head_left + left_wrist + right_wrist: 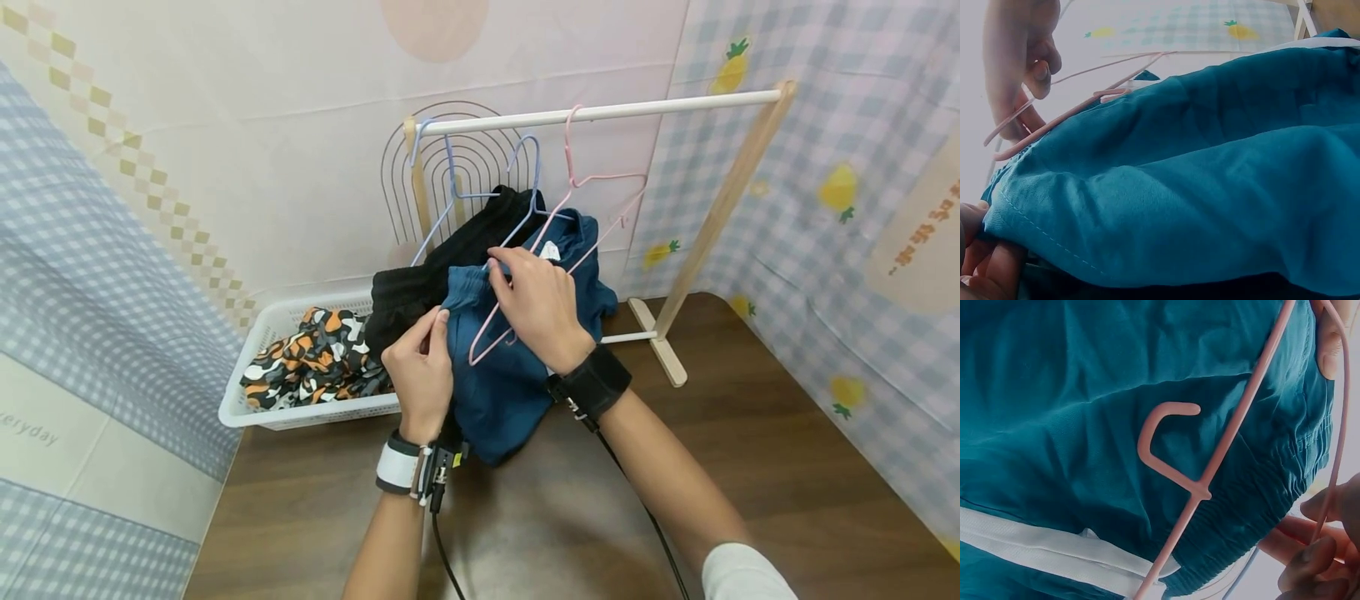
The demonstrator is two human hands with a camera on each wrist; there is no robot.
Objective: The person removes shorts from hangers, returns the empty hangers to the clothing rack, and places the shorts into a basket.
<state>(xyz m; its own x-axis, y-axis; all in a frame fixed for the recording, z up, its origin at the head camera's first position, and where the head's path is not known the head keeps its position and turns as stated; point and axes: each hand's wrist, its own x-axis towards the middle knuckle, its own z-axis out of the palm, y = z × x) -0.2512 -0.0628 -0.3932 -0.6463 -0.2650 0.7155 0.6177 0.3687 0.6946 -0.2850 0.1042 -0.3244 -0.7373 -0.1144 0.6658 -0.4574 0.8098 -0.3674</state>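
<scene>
Blue shorts (495, 375) with an elastic waistband and white drawstring hang in front of a black garment (408, 292). At the waistband's left end, my left hand (422, 367) pinches the fabric between thumb and fingers. My right hand (543, 300) has its thumb and forefinger at the arm of a blue hanger (517, 229), where it meets the waistband; the exact hold is partly hidden. A pink hanger (487, 333) slants across the front of the shorts, its wire passing by the right thumb. Its small inner hook (1154, 428) lies over the fabric in the right wrist view.
A white rail (675, 106) on wooden legs carries the hangers, including another blue hanger (442, 221) at the left. A white basket (258, 412) holds an orange, black and white patterned garment (315, 358). The wooden tabletop (300, 500) extends in front.
</scene>
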